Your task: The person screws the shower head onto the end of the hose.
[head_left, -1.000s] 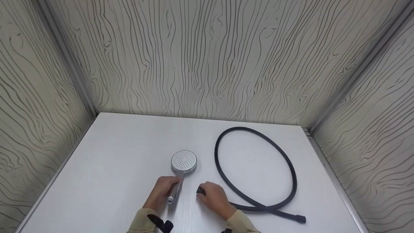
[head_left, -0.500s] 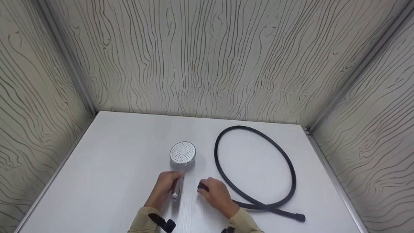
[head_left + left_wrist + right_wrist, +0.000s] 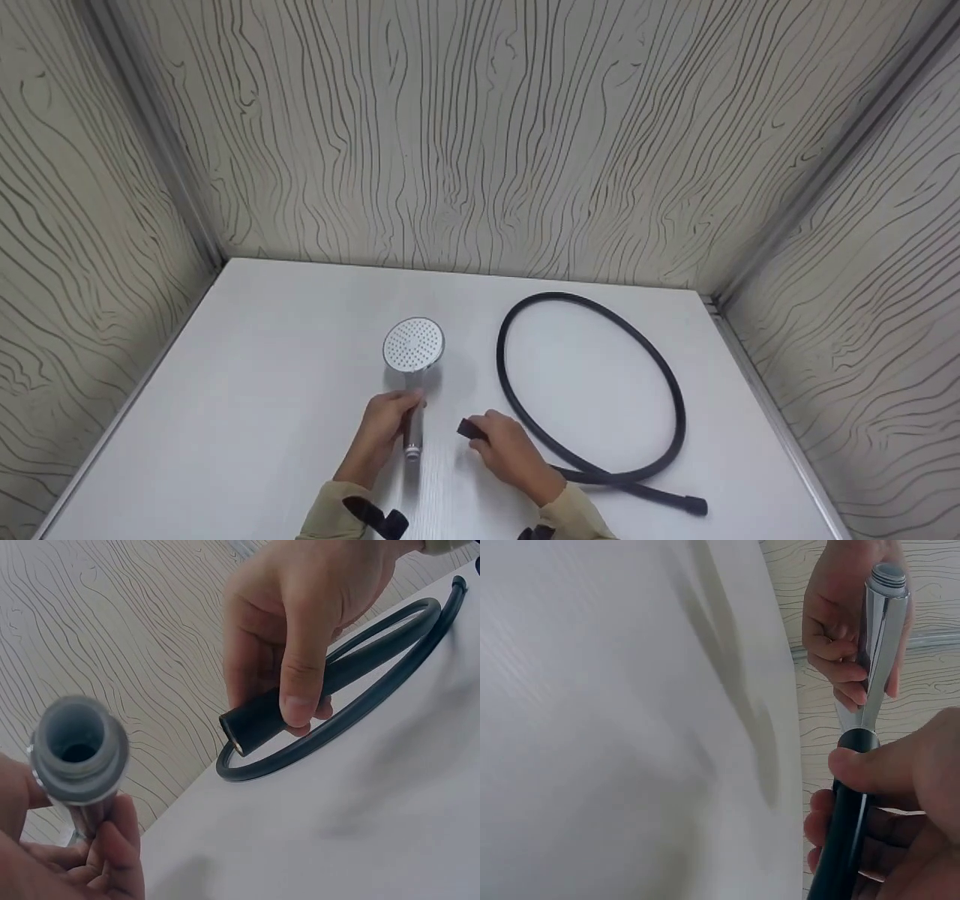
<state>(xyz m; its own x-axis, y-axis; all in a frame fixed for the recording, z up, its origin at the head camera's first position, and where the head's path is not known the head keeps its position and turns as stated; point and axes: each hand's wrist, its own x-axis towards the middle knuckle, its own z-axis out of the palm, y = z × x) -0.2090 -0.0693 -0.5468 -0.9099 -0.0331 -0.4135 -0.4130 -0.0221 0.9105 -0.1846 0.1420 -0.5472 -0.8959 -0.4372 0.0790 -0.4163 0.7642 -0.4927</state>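
Observation:
My left hand [image 3: 384, 425] grips the chrome handle of a shower head [image 3: 413, 345], whose round white spray face points up in the head view. The handle's threaded end [image 3: 79, 746] faces toward me, its hollow opening showing in the left wrist view. Between thumb and fingers, my right hand [image 3: 511, 452] holds one end of a black shower hose [image 3: 679, 405]. That end's dark connector [image 3: 251, 724] sticks out past the fingertips, with a brassy glint inside it. In the head view a short gap separates connector and handle.
The rest of the hose lies in a big loop on the white table [image 3: 262, 390], crossing itself near the front right. Its other end fitting [image 3: 695, 505] rests on the tabletop. Wood-patterned panels [image 3: 450, 135] rise behind and at both sides.
The shower head has moved away from me and slightly left, its handle swinging more upright in the head view. My right hand has shifted slightly right and up, showing more of the connector.

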